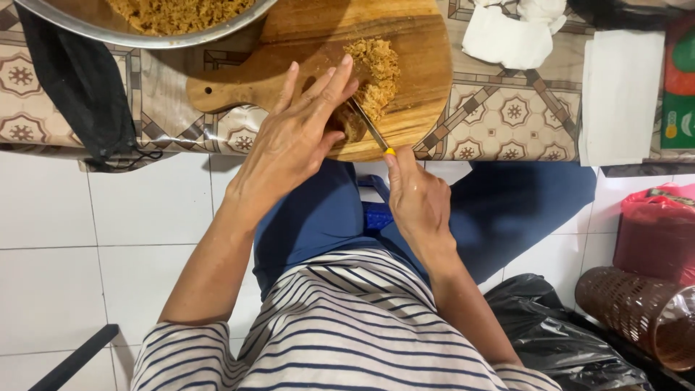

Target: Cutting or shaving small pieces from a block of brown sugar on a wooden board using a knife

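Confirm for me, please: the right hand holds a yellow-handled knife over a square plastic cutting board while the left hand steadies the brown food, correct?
Not quite: the head view shows the cutting board is round and wooden. The rest stands: the right hand holds the yellow-handled knife and the left hand steadies the brown food.

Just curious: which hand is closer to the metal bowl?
Left. The left hand lies on the cutting board below the bowl; the right hand is farther, gripping the knife.

At the top left of the frame the metal bowl is cut off; the left hand hides the brown lump being sliced.
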